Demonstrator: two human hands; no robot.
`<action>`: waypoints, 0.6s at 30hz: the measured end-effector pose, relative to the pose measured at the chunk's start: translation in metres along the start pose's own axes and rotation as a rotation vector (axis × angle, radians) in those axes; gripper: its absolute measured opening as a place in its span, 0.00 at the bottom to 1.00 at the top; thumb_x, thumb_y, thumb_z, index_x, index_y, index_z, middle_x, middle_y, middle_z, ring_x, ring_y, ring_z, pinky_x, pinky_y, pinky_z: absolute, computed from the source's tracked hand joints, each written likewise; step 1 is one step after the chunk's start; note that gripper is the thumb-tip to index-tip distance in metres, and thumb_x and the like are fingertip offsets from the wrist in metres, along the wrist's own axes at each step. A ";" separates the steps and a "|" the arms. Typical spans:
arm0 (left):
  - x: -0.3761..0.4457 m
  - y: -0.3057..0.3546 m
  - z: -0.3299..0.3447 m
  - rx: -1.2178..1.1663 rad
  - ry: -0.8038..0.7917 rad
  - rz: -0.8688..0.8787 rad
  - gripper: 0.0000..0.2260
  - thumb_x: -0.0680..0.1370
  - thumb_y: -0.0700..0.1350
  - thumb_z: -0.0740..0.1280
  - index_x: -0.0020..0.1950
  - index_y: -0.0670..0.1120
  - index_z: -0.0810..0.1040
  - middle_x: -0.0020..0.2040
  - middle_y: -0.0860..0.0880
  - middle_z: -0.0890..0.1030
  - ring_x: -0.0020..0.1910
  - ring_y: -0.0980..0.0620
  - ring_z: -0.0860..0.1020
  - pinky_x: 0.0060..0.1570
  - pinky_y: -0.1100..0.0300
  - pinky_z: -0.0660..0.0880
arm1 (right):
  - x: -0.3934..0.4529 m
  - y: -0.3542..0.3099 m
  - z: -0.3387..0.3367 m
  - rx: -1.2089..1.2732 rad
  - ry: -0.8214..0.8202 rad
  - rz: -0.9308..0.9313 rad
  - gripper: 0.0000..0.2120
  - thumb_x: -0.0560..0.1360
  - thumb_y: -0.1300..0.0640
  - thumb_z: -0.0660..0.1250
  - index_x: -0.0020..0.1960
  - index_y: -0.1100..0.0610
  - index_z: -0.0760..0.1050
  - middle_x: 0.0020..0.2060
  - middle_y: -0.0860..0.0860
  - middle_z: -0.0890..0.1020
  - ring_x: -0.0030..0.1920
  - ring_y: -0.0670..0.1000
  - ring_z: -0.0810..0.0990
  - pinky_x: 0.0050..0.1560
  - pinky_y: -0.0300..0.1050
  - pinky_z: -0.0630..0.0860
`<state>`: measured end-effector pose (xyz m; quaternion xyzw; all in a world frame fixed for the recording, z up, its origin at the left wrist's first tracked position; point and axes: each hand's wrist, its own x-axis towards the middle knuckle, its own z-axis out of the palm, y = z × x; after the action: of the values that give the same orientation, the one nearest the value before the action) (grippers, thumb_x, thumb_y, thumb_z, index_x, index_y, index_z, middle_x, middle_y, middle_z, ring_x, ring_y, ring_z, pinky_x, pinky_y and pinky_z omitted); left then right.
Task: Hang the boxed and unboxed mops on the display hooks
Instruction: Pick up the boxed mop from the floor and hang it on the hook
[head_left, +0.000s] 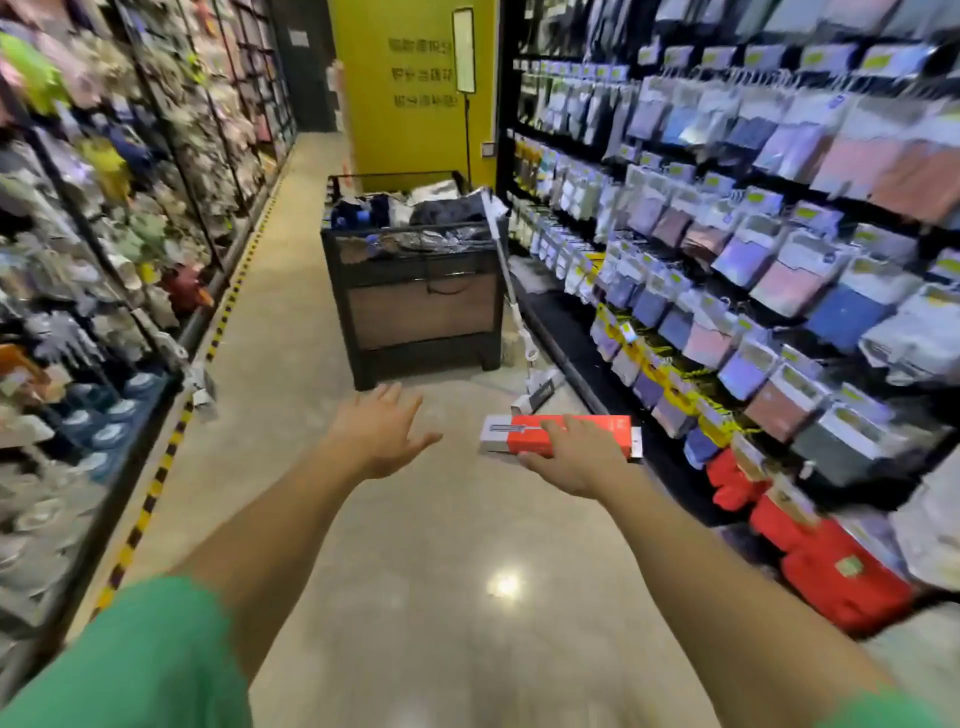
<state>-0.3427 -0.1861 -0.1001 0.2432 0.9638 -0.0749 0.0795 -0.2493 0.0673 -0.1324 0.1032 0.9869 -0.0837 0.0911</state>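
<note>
Head view, shop aisle, items as seen.

Right hand (569, 457): fingers curled over the top of a red-and-grey mop box (558, 435), thumb under its near edge; box held level, long side across the aisle, out over the floor just left of the right-hand shelving.

Left hand (382, 434): held out over the floor, fingers spread and relaxed, touching nothing, well apart from the box.

Unboxed mop (506, 291): white pole leaning at the right front corner of the bin, between bin and shelving, its head on the floor just beyond the box.

Black display bin (415, 312): stands mid-aisle ahead of both hands, heaped with dark goods; contents too blurred to name.

Right shelving (779, 249): rows of packaged cloths on hooks, possibly towels; red packs (831, 561) low at its near end, close to the right forearm.

Left shelving (93, 218): hanging goods, heavily blurred.

Floor (415, 571): polished, open between the arms and up to the bin; a passage runs left of the bin, edged by a yellow-and-black strip (156, 478) along the left shelving base.

Yellow wall (410, 93): closes the aisle behind the bin.
</note>
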 end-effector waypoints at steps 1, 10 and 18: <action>0.015 0.013 0.002 -0.005 0.006 0.042 0.36 0.82 0.70 0.49 0.85 0.51 0.53 0.85 0.45 0.55 0.84 0.42 0.55 0.81 0.41 0.56 | 0.000 0.014 0.003 0.008 -0.013 0.046 0.36 0.79 0.30 0.58 0.78 0.53 0.64 0.74 0.60 0.70 0.73 0.62 0.69 0.72 0.56 0.67; 0.144 0.046 0.022 -0.001 -0.036 0.251 0.36 0.83 0.69 0.51 0.86 0.51 0.50 0.85 0.45 0.54 0.84 0.42 0.55 0.81 0.40 0.52 | 0.059 0.066 0.021 0.036 -0.068 0.263 0.35 0.80 0.32 0.56 0.79 0.53 0.61 0.75 0.58 0.68 0.75 0.62 0.66 0.71 0.58 0.67; 0.269 -0.013 0.041 -0.005 -0.061 0.307 0.36 0.82 0.70 0.50 0.85 0.52 0.52 0.84 0.44 0.58 0.83 0.41 0.57 0.80 0.41 0.54 | 0.169 0.040 0.018 0.092 -0.119 0.348 0.36 0.80 0.32 0.56 0.81 0.50 0.56 0.77 0.56 0.67 0.75 0.61 0.66 0.71 0.58 0.68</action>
<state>-0.5778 -0.0817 -0.1895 0.3852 0.9126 -0.0668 0.1196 -0.4001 0.1344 -0.1892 0.2710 0.9423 -0.1175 0.1574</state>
